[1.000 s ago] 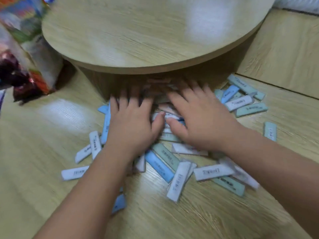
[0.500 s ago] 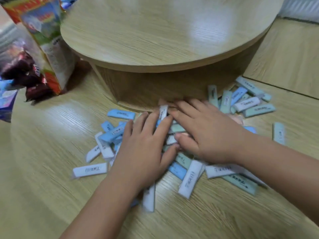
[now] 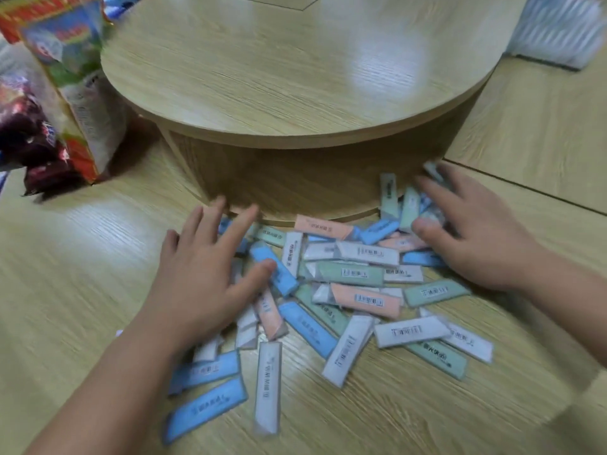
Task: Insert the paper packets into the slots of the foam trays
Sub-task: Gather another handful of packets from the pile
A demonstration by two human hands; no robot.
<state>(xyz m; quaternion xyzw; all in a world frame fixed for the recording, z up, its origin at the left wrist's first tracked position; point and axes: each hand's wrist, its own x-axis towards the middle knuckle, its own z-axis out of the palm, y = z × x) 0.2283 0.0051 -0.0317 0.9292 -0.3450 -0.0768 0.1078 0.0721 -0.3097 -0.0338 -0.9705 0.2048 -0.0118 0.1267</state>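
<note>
The packets [image 3: 351, 274] carry barcodes and short lines of dark print. The blur leaves none of the characters readable. They come in blue, green, pink and white. A white one near the middle [image 3: 368, 252] and a pink one [image 3: 364, 298] show their barcodes most plainly. The bright bag [image 3: 75, 77] at far left is printed in red, green and blue, and its lettering cannot be read either.

Half a second ago the two hands lay side by side over the middle of the heap, thumbs almost meeting. They have since drawn apart to its two ends. The middle of the pile is now uncovered, and pink packets that were hidden under the hands show there.

The left hand [image 3: 197, 280] lies palm down at the left edge of the pile with its fingers straight and fanned wide. The fingertips reach toward the foot of the raised round top [image 3: 295, 77]. The thumb rests on a blue packet [image 3: 272, 267], and nothing is gripped.

The right hand [image 3: 476, 234] is also palm down and spread, lying over the far right cluster of packets beside the foot of the round top. Its thumb touches the packets there and its fingers are blurred. It pinches nothing that can be seen.

The packets lie loose and overlapping on the desk [image 3: 82, 257], just in front of the round top, between the hands and partly under them. A few strays lie nearer the person. A blurred white thing [image 3: 555, 27] stands at far right.
</note>
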